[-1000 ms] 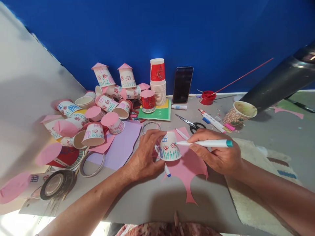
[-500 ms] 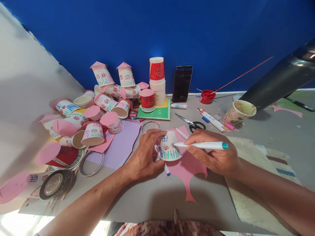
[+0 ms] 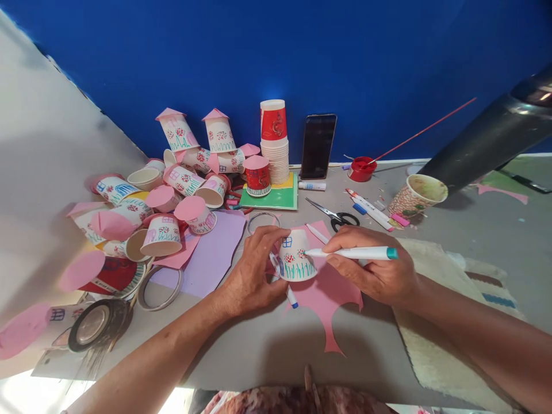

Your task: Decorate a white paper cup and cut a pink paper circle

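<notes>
A white paper cup point(image 3: 297, 265) stands upside down on the pink paper point(image 3: 332, 307). It bears a drawn blue window, red flowers and green grass strokes. My left hand point(image 3: 256, 273) is closed round the cup's left side, thumb near the rim. In my right hand point(image 3: 373, 264) a white marker point(image 3: 357, 253) with a teal end is pinched, its tip touching the cup at the right-hand red flower. A blue-ended marker point(image 3: 292, 297) lies beside my left fingers, partly hidden by them. Another white marker point(image 3: 317, 233) lies on the pink paper behind the cup.
Decorated cups with pink paper tops point(image 3: 164, 198) are piled at the left. A cup stack point(image 3: 275, 144), a phone point(image 3: 318, 146), scissors point(image 3: 334, 215) and a red paint pot point(image 3: 362, 169) stand behind. On the right are a patterned cup point(image 3: 418, 195), a black flask point(image 3: 487, 132) and a cloth point(image 3: 425, 322).
Almost nothing differs. The whole view has shifted slightly, and the marker tip stays at the same red flower on the cup.
</notes>
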`<state>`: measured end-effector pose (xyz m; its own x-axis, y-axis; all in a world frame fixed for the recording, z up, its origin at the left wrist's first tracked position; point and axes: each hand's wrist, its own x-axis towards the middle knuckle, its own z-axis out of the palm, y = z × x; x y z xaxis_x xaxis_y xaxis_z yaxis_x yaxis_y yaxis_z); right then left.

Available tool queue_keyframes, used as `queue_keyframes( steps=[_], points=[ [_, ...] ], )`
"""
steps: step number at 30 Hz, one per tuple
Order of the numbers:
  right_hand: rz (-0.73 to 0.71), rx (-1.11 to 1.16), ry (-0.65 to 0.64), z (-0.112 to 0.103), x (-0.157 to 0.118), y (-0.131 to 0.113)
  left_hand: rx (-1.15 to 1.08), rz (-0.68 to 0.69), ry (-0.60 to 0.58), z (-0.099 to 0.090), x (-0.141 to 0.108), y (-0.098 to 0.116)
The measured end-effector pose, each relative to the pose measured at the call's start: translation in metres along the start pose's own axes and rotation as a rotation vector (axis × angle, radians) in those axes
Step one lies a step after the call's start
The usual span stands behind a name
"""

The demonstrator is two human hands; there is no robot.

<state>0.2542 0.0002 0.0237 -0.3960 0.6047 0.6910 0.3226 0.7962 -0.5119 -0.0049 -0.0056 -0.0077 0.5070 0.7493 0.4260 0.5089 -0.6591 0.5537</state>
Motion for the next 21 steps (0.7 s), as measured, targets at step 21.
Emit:
queue_keyframes(
  steps=[21],
  points=[
    [0.109,0.043,0.124,-0.0051,-0.0039,0.0041,-0.211,-0.188,0.058,0.0052,-0.0021,-0.0097]
  ],
)
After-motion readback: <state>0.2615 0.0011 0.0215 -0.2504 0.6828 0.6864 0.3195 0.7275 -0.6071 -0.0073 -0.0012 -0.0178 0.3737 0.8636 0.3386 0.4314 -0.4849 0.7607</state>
